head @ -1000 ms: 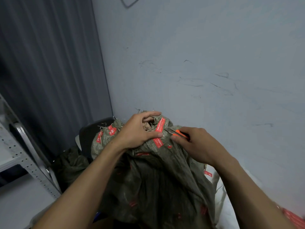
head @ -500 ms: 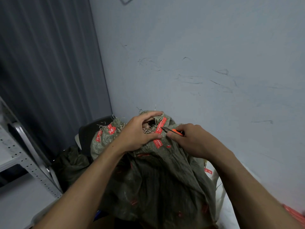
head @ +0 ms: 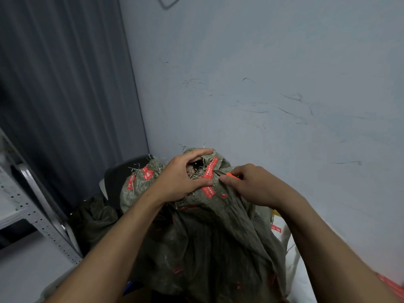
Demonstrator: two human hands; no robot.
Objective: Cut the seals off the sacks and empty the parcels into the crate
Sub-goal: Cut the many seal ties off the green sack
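I see the olive-green woven sack at centre frame, standing upright with its long axis vertical and its bunched neck pointing up against the pale wall. The weave is creased and the mouth is frayed, with loose fibres sticking out. A red seal strip with white print runs down the neck, and more red tags sit on the left fold. My left hand grips the neck, forefinger arched over the top and thumb pressed below the strip. My right hand is closed round an orange cutter, handle mostly hidden. The cutter's long axis is near horizontal and the blade points left, its tip at the strip's edge; I cannot tell whether it bites in. A white sack leans just beside it on the right. A dark chair and a grey rack stand to the left.
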